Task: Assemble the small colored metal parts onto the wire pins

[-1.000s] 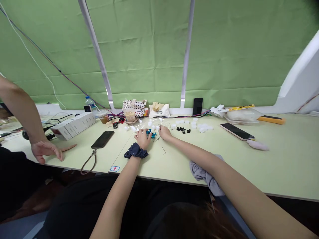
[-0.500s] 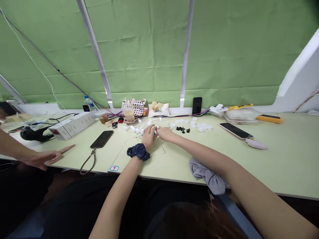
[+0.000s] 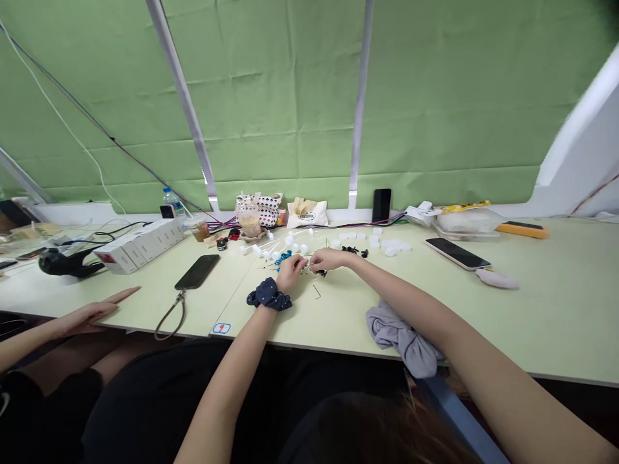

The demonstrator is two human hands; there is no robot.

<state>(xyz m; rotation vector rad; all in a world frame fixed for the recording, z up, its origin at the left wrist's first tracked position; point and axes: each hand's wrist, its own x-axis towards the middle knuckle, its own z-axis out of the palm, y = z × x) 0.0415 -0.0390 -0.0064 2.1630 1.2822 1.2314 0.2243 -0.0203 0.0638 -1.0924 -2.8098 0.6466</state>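
Note:
My left hand [image 3: 291, 272], with a dark blue scrunchie [image 3: 269, 294] at its wrist, has its fingers pinched close to the table. Facing it, my right hand [image 3: 329, 259] is also pinched, the fingertips almost meeting. What they hold is too small to make out; a small black piece [image 3: 322, 274] shows just beneath my right fingers. Several blue pieces [image 3: 283, 258] lie behind my left hand. White round caps [image 3: 304, 248] are scattered beyond both hands, and black parts [image 3: 364, 253] lie past my right hand. A thin L-shaped hex key [image 3: 316, 292] rests nearer the front edge.
A phone with a strap [image 3: 197, 271] and white boxes [image 3: 145, 243] are on the left, where another person's hand [image 3: 91, 314] rests at the table edge. On the right lie another phone [image 3: 457, 253], a grey cloth [image 3: 403, 338] and a plastic container [image 3: 467, 223].
My hands have drawn slightly apart, and my left hand has shifted nearer, uncovering the blue pieces and white caps. The black piece now shows under my right hand. The other person's arm has lowered.

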